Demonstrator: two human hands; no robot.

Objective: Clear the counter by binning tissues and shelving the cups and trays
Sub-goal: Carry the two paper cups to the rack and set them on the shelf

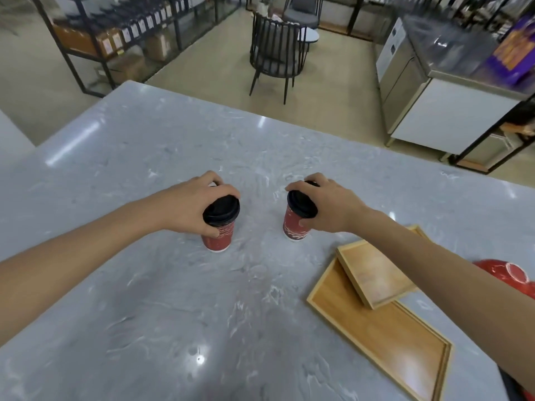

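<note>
Two red paper cups with black lids stand upright on the grey marble counter (179,299). My left hand (188,202) wraps around the left cup (218,237) near its lid. My right hand (330,206) grips the right cup (291,227) the same way. At the right, a small wooden tray (373,273) lies tilted across a larger wooden tray (385,337). My right forearm passes over the small tray's far corner. No tissues are in view.
A red object (512,274) sits at the counter's right edge, partly hidden by my arm. Beyond the counter are a dark slatted chair (275,53), black shelving with boxes (121,39) at the left, and a steel cabinet (434,91) at the right.
</note>
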